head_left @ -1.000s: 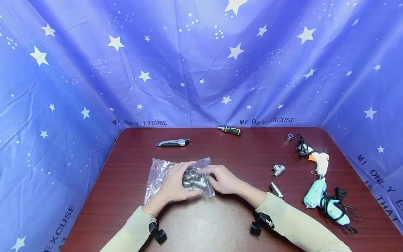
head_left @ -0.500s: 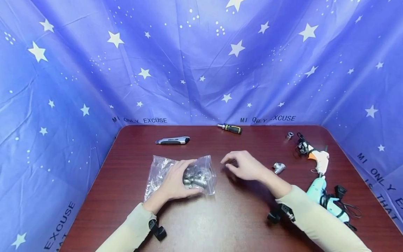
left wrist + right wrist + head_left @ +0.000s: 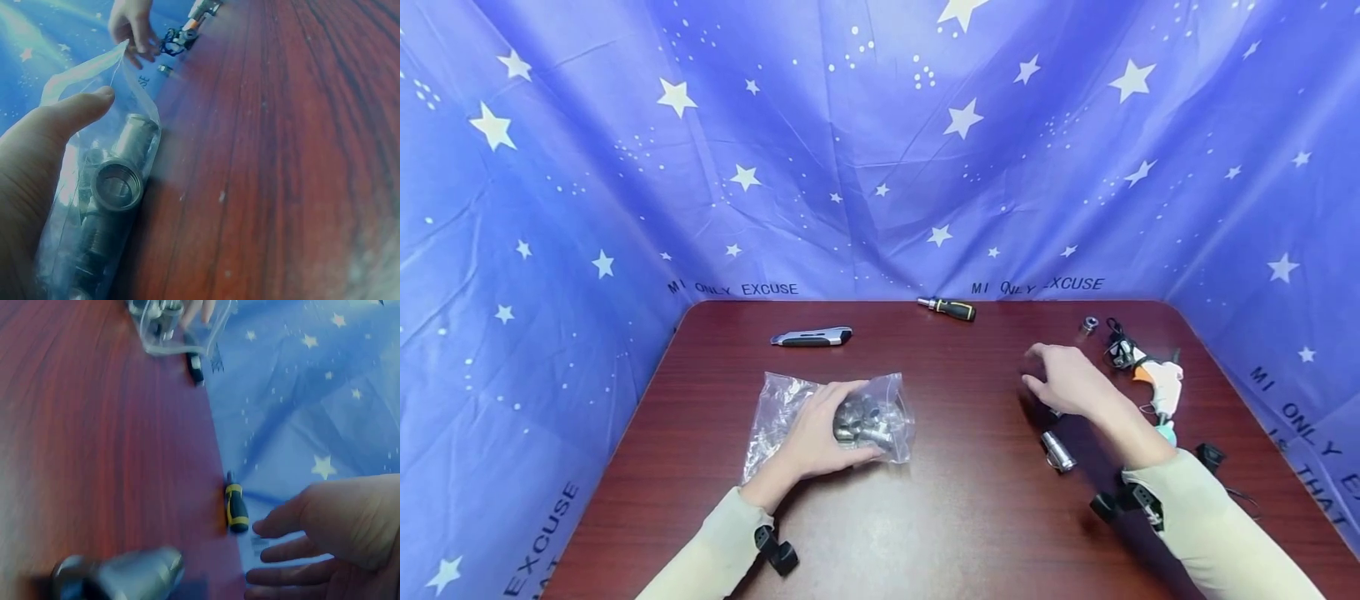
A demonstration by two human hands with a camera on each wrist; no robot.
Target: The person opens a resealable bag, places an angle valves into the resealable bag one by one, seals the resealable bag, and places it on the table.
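Over at the right, I now have the right hand (image 3: 1067, 379) loose-fingered and apparently empty beyond the stray metal fitting (image 3: 1058, 452), leaving only the left hand (image 3: 816, 435) gripping the clear bag (image 3: 777, 406) left of centre.

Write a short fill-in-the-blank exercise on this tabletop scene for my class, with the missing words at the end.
The clear bag of metal fittings is gripped by the person's ____ hand.
The screwdriver has a black and ____ handle.
The white glue gun has an ____ trigger.

Missing words: left; yellow; orange.
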